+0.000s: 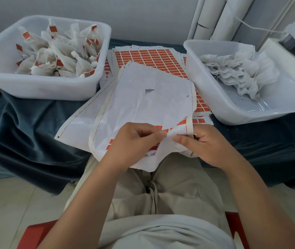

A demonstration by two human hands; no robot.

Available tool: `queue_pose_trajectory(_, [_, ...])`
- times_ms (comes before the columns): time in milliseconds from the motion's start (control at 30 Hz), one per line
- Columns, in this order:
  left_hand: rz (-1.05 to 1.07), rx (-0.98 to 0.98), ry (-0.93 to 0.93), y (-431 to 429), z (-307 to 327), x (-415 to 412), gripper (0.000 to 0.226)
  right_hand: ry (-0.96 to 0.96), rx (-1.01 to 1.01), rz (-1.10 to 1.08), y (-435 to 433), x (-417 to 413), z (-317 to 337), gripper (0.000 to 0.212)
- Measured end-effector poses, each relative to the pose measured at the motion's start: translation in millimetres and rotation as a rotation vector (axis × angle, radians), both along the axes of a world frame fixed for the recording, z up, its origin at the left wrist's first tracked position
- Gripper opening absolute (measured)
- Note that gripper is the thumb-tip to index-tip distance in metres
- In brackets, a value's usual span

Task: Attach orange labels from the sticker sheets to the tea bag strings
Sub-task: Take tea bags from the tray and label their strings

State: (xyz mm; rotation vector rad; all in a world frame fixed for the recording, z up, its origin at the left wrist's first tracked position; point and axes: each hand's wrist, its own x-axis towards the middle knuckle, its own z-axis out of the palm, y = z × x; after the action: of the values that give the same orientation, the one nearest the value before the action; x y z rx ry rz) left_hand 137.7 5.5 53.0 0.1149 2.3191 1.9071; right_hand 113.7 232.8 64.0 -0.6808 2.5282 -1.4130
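Both hands work at lower centre: left hand (136,142) and right hand (207,146) pinch the curled sticker sheet (143,105) edge. Risk: an orange label (182,122) tearing or self-sticking if peeled askew.

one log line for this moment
left hand: pinches tea bag | right hand: pinches tea bag | sheet: under hands, few orange labels left | left bin: labelled bags | right bin: unlabelled bags

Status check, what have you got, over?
Left hand and right hand both pinching tea bag over nearly stripped sticker sheet. Few orange labels remain. Nothing blocking.
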Motion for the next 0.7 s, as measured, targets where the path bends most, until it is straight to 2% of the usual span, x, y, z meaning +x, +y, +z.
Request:
queue_pose_trajectory(133, [0.01,0.024,-0.16,-1.4,1.3,0.2,0.014,-0.016,-0.02,0.015,-2.3,3.3,5.0,0.024])
queue_pose_trajectory(233, [0.037,0.025,-0.2,-2.3,1.9,-0.5,0.013,-0.035,-0.025,-0.001,-0.6,4.2,6.8,0.023])
queue_pose_trajectory(400, [0.214,-0.13,-0.027,0.5,1.1,-3.3,0.025,-0.041,-0.036,-0.015,4.0,1.2,5.1,0.021])
queue_pose_trajectory(567, [0.089,-0.112,0.055,2.9,3.9,1.6,0.029,-0.016,-0.053,-0.021,3.7,2.4,7.1,0.024])
queue_pose_trajectory(700, [0.072,-0.117,-0.034,1.8,3.1,-0.2,0.018,-0.016,-0.013,-0.015,0.2,2.8,3.0,0.026])
